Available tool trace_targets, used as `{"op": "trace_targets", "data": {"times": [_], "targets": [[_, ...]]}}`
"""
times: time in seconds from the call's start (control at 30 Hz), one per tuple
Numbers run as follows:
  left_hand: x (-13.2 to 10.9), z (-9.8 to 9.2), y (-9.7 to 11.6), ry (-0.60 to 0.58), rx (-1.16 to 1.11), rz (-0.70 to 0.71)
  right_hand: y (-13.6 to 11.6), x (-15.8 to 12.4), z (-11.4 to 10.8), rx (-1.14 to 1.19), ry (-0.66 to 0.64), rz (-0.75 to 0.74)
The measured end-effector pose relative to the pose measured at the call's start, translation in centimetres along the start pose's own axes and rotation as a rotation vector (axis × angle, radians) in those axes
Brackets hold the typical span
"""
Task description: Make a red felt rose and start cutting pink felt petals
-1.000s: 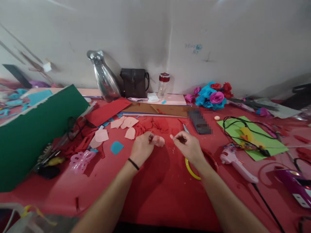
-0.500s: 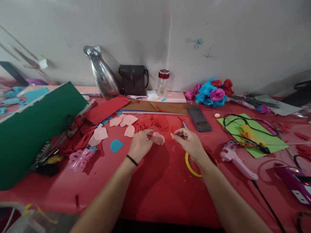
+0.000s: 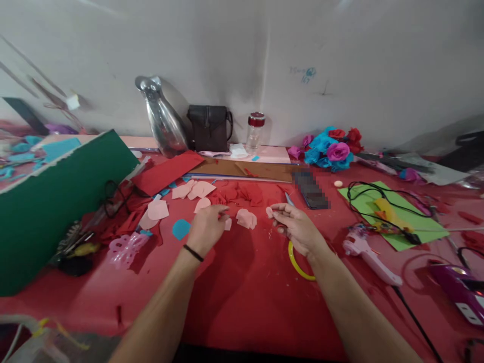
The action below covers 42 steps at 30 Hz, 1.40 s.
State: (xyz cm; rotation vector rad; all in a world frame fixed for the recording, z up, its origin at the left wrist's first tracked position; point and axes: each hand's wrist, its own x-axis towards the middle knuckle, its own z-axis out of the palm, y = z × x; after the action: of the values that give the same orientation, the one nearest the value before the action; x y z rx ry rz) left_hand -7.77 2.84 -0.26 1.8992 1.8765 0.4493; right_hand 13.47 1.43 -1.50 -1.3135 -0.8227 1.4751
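My left hand (image 3: 207, 231), with a black band at the wrist, is closed in a pinch. A small pink paper petal (image 3: 227, 224) shows at its fingertips. Between the two hands lies a little pile of pink paper petals (image 3: 246, 219) on the red table. My right hand (image 3: 295, 228) pinches another small pink petal (image 3: 269, 212) between thumb and finger, just above the table. Left of my left hand are a blue paper petal (image 3: 181, 229) and more pink petals (image 3: 200, 189). Crumpled red paper scraps (image 3: 242, 192) lie beyond the hands.
A yellow ring (image 3: 297, 264) lies by my right forearm. Farther right are a pink glue gun (image 3: 372, 257), green paper (image 3: 385, 189) and a phone (image 3: 312, 189). A green board (image 3: 68, 201) stands left. At the back stand a metal jug (image 3: 164, 121), black bag (image 3: 209, 126) and glass bottle (image 3: 254, 135).
My left hand has moved left, away from the petal pile, with a pink petal now showing at its fingertips. My right hand has stayed nearly in place; its petal shows more fully.
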Motion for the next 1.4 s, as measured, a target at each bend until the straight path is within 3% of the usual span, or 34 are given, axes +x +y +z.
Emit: {"op": "trace_targets", "data": {"times": [0.17,0.3,0.4,0.53,0.63,0.9,1.03,1.2,1.4], "targets": [[1.0,-2.9,-3.0,0.232,0.053,-0.157,0.2,-0.1,0.0,0.062,-0.015,0.041],[1.1,-4.1,-4.6,0.361,0.136,-0.326,0.5,-0.1,0.1,0.075,-0.03,0.063],[1.2,-3.8,-5.0,0.281,0.188,-0.391,0.7,-0.2,0.2,0.062,-0.037,0.085],[1.5,-2.7,-4.6,0.177,0.192,-0.273,0.8,-0.3,0.3,0.065,-0.034,0.083],[1.7,-2.3,-4.4,0.156,0.201,-0.292,0.9,-0.3,0.4,0.056,-0.034,0.088],[1.9,-3.0,-6.8,0.129,0.127,-0.285,0.7,-0.3,0.5,0.044,-0.01,0.109],[1.9,-4.4,-6.9,0.242,0.17,-0.375,0.9,-0.3,0.5,0.041,-0.009,0.095],[4.9,-5.5,-6.0,0.256,0.215,-0.405,0.8,-0.3,0.7,0.025,-0.012,0.118],[9.5,-4.3,-6.1,0.255,0.226,-0.369,0.1,-0.5,0.8,0.024,0.027,0.103]]}}
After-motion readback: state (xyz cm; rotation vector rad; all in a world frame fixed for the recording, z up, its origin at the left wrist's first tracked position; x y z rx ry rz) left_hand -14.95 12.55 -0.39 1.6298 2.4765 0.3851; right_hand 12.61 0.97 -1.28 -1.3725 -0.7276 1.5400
